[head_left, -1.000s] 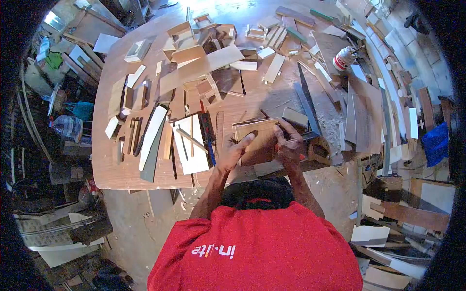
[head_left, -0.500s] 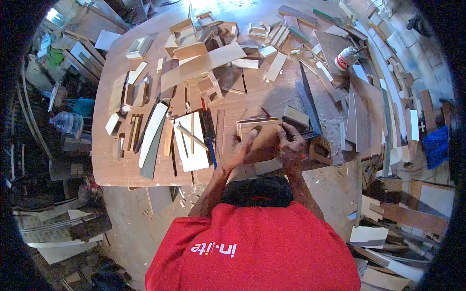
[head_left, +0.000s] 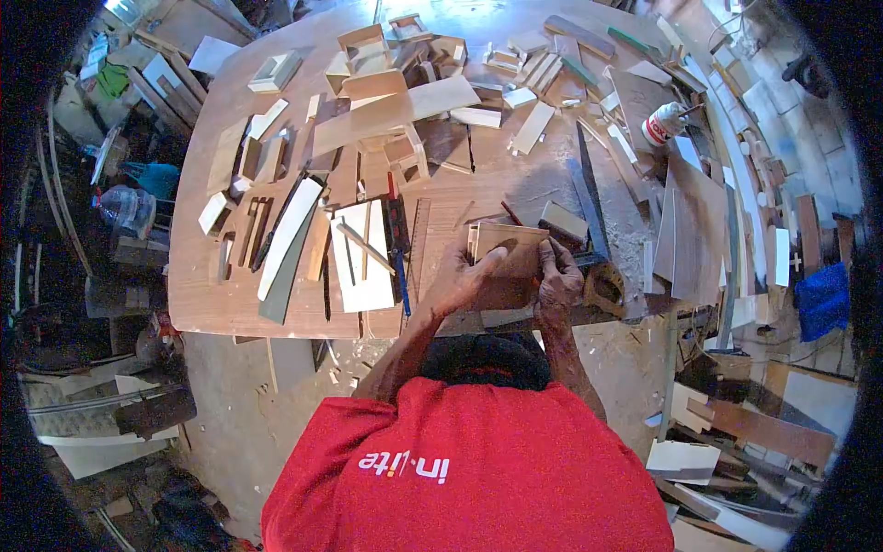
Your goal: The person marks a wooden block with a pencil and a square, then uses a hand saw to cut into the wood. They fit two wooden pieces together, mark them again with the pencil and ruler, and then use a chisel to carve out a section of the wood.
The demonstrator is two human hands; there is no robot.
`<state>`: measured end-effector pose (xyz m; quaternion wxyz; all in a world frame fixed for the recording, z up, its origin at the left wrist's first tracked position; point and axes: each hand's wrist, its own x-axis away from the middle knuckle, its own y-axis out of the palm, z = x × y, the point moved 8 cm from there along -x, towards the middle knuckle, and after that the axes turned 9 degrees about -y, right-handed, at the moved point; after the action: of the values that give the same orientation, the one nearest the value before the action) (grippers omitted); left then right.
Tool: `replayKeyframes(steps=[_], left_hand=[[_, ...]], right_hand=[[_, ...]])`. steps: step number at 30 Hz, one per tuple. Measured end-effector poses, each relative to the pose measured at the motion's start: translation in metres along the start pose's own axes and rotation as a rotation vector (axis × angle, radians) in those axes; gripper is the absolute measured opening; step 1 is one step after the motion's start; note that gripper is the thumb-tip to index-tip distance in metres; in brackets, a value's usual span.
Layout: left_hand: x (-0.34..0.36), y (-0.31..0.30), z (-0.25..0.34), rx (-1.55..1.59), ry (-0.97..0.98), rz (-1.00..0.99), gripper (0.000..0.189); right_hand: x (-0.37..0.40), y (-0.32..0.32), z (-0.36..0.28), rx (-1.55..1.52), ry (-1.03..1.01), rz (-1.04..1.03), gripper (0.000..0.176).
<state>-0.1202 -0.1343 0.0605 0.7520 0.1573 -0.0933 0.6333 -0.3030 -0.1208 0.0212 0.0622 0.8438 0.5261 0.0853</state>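
A small wooden box point(head_left: 517, 247) made of thin brown boards is held up near the table's front edge, one broad face toward me. My left hand point(head_left: 465, 279) is closed around its left side, thumb on the face. At the right edge, the fingers of my right hand point(head_left: 559, 276) pinch the box. Just beyond it lie a red pencil point(head_left: 511, 213) and a pale block with a dark side point(head_left: 564, 222). A handsaw point(head_left: 586, 198) rests to the right, its wooden handle close to my right hand. Left of my left hand lies a ruler point(head_left: 420, 235).
The wooden table point(head_left: 276, 317) carries a white board point(head_left: 363, 281) with sticks on it, small open boxes point(head_left: 363, 51), a long thin plank point(head_left: 418, 106) and many offcuts. A white glue bottle point(head_left: 660, 125) stands at right. Boards point(head_left: 694, 230) lean along the right side.
The box has tilted so its broad face shows more and its top edges less. My right hand has shifted up to the box's right corner. The whole view has swung slightly.
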Motion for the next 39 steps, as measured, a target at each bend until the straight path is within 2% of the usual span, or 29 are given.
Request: replayKeyframes(steps=[9, 11, 13, 14, 19, 22, 26, 30, 32, 39], left_hand=[[-0.003, 0.001, -0.007, 0.082, 0.052, 0.029, 0.035], [-0.001, 0.001, 0.000, 0.017, 0.092, 0.039, 0.032], [0.002, 0.003, 0.004, 0.026, 0.044, 0.016, 0.035], [0.004, 0.005, 0.004, 0.033, -0.006, -0.011, 0.038], [-0.008, 0.001, -0.009, -0.014, 0.045, -0.021, 0.036], [0.001, 0.003, -0.012, 0.058, 0.012, -0.010, 0.031], [-0.004, 0.006, -0.005, 0.050, 0.117, 0.008, 0.027], [-0.002, 0.010, -0.004, 0.066, 0.063, -0.017, 0.026], [0.000, 0.009, 0.003, 0.068, 0.071, 0.018, 0.026], [0.003, 0.014, 0.006, 0.066, 0.102, -0.012, 0.027]], right_hand=[[0.001, -0.003, -0.003, 0.086, -0.037, 0.019, 0.028], [0.004, -0.002, -0.013, 0.098, -0.031, 0.021, 0.028], [0.007, 0.003, -0.023, 0.156, -0.006, -0.015, 0.029], [0.006, 0.001, -0.018, 0.158, -0.004, -0.021, 0.029], [-0.007, -0.017, 0.011, 0.396, -0.103, -0.024, 0.030], [0.007, -0.003, -0.011, 0.297, 0.051, -0.018, 0.030], [0.001, -0.004, -0.015, 0.350, -0.060, -0.009, 0.028], [0.005, -0.002, -0.023, 0.238, -0.034, -0.003, 0.027], [0.005, -0.002, -0.032, 0.372, -0.077, 0.007, 0.027], [0.003, -0.010, -0.025, 0.395, -0.150, 0.013, 0.025]])
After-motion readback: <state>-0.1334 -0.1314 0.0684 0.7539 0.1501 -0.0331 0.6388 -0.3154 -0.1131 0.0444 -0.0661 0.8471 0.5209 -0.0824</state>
